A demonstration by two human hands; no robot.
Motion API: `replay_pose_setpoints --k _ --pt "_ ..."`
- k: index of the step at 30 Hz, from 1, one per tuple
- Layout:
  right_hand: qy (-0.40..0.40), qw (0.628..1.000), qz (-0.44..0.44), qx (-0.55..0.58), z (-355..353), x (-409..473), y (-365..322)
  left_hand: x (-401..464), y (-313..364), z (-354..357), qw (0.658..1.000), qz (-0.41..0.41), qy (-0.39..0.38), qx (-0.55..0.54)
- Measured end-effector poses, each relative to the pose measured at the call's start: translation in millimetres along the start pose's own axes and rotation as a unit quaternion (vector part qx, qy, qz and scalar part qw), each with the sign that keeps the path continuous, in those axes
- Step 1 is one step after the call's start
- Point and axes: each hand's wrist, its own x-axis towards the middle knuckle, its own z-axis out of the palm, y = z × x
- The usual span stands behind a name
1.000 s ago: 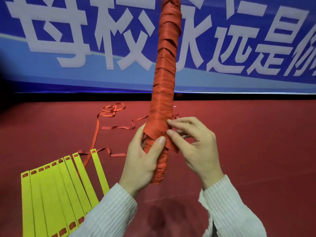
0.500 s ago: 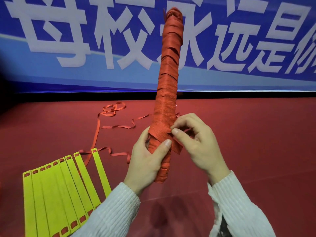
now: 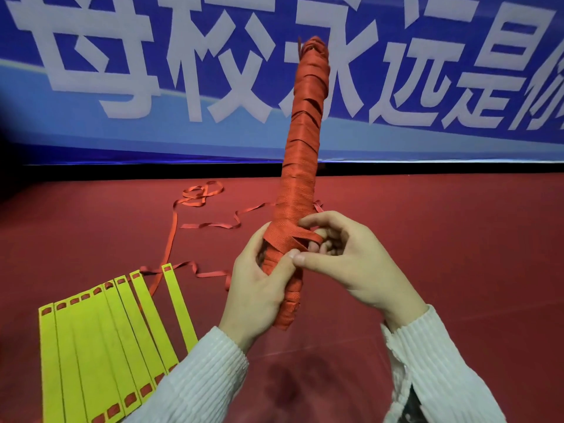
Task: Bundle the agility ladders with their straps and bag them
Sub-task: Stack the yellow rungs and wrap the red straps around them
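Above the red floor [image 3: 427, 270], near the middle of the view, a long bundle [image 3: 305, 141] wrapped all over in orange strap stands almost upright, its top tilted toward 1 o'clock against the blue banner [image 3: 122, 138] with white characters. The left hand [image 3: 259, 288] grips the lower part of the bundle, fingers curled round behind it and thumb pressed across the front. The right hand [image 3: 351, 261] sits just beside it at 3 o'clock, thumb tip touching the left thumb, its fingers curled and pinching the loose end of the strap [image 3: 293, 236] where it crosses the bundle. Both sleeves [image 3: 195, 380] are white and ribbed.

At 8 o'clock from the hands, a second ladder lies on the floor: its yellow rungs [image 3: 100, 346] are fanned side by side, with orange webbing showing through slots at their ends. From those rungs a loose orange strap [image 3: 195, 203] trails away toward 11 o'clock, twisting and looping on the floor behind the bundle.
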Motion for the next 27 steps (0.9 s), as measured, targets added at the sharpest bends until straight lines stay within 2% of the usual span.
replay_pose_setpoints --k 6,8,11,15,20,23,27 --pt "0.001 0.996 -0.029 -0.085 -2 3 6 -3 -1 -1 1.000 -0.015 -0.002 -0.005" --pt "0.037 0.988 -0.039 -0.143 1 5 8 -1 0 1 1.000 -0.013 0.003 -0.009" --pt "0.115 0.962 -0.095 -0.228 8 5 8 1 0 7 1.000 -0.016 0.002 -0.013" --pt "0.172 0.913 -0.197 -0.314 20 0 16 1 -2 7 0.999 -0.010 0.017 -0.031" --pt "0.267 0.875 -0.243 -0.322 33 7 23 -5 -1 12 0.999 -0.009 0.032 -0.028" --pt "0.325 0.884 -0.184 -0.283 41 12 24 -9 -1 13 1.000 -0.012 0.016 -0.015" --pt "0.250 0.937 -0.146 -0.197 33 10 19 -8 -2 8 1.000 0.007 0.013 0.024"
